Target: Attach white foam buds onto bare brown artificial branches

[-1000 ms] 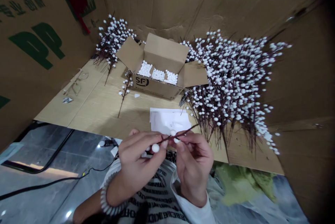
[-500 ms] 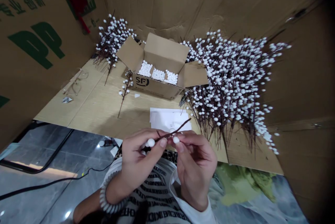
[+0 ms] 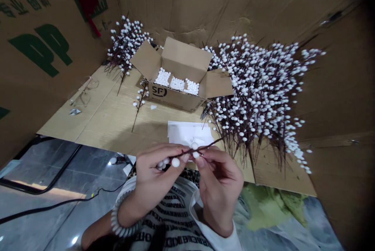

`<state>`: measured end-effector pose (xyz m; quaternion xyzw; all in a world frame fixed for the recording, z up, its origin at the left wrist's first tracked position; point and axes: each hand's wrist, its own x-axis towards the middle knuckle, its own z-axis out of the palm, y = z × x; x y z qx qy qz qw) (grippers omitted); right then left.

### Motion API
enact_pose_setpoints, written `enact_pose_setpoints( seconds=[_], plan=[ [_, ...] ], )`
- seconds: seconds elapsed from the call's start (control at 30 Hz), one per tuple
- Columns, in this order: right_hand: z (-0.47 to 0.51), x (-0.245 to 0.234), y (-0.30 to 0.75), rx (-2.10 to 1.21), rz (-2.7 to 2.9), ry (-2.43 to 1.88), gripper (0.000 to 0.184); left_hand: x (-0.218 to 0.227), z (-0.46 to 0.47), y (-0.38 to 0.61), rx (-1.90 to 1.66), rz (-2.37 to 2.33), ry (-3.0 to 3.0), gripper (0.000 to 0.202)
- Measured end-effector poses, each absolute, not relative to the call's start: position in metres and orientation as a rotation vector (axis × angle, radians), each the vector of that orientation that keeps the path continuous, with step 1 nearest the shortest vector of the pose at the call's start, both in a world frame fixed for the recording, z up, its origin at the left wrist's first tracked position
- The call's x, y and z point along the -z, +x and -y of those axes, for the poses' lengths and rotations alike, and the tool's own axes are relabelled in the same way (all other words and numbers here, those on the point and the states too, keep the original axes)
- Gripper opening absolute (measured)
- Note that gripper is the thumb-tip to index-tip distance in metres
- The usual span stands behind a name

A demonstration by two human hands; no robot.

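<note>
My left hand point(image 3: 155, 174) and my right hand point(image 3: 219, 182) meet close to my chest, both pinching a thin dark brown twig point(image 3: 205, 148) that points up and to the right. Small white foam balls point(image 3: 175, 162) sit on the twig by my left fingertips, and one white ball point(image 3: 195, 154) is pinched at my right fingertips against the twig. A beaded bracelet point(image 3: 123, 225) is on my left wrist.
An open cardboard box point(image 3: 178, 98) with white balls point(image 3: 177, 83) stands on the cardboard-covered table point(image 3: 117, 122). A big heap of balled branches point(image 3: 260, 94) lies to its right, a smaller bunch point(image 3: 125, 45) at back left, a single sprig point(image 3: 140, 102) and white paper point(image 3: 189, 133) nearer me.
The twig has tilted and shifted slightly between my fingers, and the white balls by my left fingertips have moved a little; both hands stay in the same place.
</note>
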<state>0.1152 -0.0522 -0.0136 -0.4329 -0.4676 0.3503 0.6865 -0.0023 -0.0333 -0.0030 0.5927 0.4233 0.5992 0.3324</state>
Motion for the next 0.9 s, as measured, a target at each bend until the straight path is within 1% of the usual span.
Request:
enact_pose_setpoints(
  seconds=[0.2,0.33,0.47,0.57,0.7,0.8,0.9],
  plan=[
    [0.053,0.016,0.116,-0.767,1.042,-1.029,0.015,0.008,0.033,-0.008,-1.545,-1.162,1.893,0.022],
    [0.053,0.017,0.117,-0.782,1.046,-1.017,0.018,0.004,0.035,-0.011,-1.517,-1.263,2.105,0.019],
    [0.054,0.020,0.118,-0.755,1.062,-0.997,0.022,-0.002,0.037,-0.013,-1.495,-1.331,2.412,0.020],
    [0.056,0.022,0.118,-0.726,1.056,-1.001,0.021,-0.006,0.037,-0.015,-1.474,-1.317,2.586,0.019],
    [0.058,0.025,0.121,-0.680,1.076,-1.004,0.020,-0.014,0.036,-0.019,-1.421,-1.246,2.734,0.015],
    [0.058,0.025,0.122,-0.668,1.095,-0.998,0.021,-0.018,0.033,-0.022,-1.369,-1.181,2.815,0.016],
    [0.057,0.024,0.121,-0.658,1.076,-0.966,0.022,-0.017,0.030,-0.022,-1.374,-1.144,2.744,0.017]
  ],
)
